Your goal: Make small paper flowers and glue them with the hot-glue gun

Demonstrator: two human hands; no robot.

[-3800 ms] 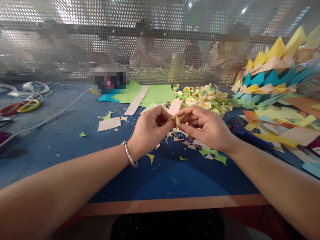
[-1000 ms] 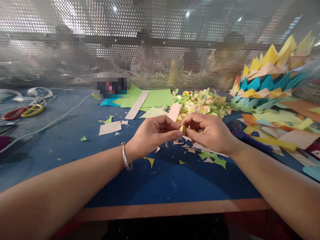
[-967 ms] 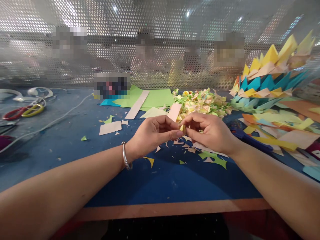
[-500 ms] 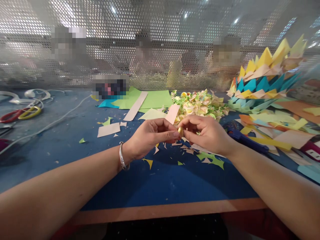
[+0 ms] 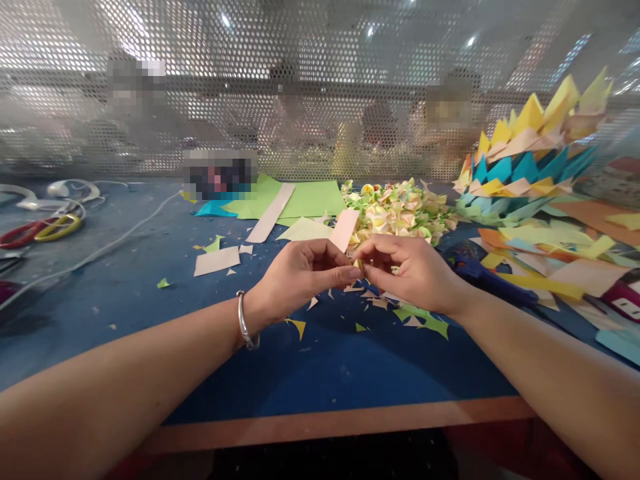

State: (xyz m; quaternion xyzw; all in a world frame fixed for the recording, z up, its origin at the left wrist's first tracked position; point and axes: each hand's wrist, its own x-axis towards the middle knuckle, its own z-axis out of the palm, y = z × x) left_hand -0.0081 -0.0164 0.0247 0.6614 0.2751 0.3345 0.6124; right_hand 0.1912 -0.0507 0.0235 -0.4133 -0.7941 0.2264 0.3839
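Note:
A small yellow paper piece [image 5: 357, 265] is pinched between my two hands, just above the blue table [image 5: 350, 373]. My left hand [image 5: 303, 277], with a silver bangle at the wrist, grips it from the left between thumb and fingers. From the right, my right hand [image 5: 413, 272] has its thumb and fingers closed on the same piece. Right behind the hands lies a heap of small folded paper pieces [image 5: 400, 210] in cream, yellow and green. A pink paper strip [image 5: 344, 229] rests beside the heap, and paper scraps [image 5: 425, 323] are scattered beneath the hands.
Green sheets [image 5: 315, 199] lie at the back. Scissors [image 5: 59, 227] and white earphones [image 5: 75, 190] are at the left. To the right are a layered paper stack [image 5: 530, 163], a blue glue gun [image 5: 493, 280] and loose strips. A perforated metal screen [image 5: 310, 100] stands behind.
The small yellow piece has shifted slightly left and down between my fingertips and shows a different side. Both hands keep their pinch, nearly in place.

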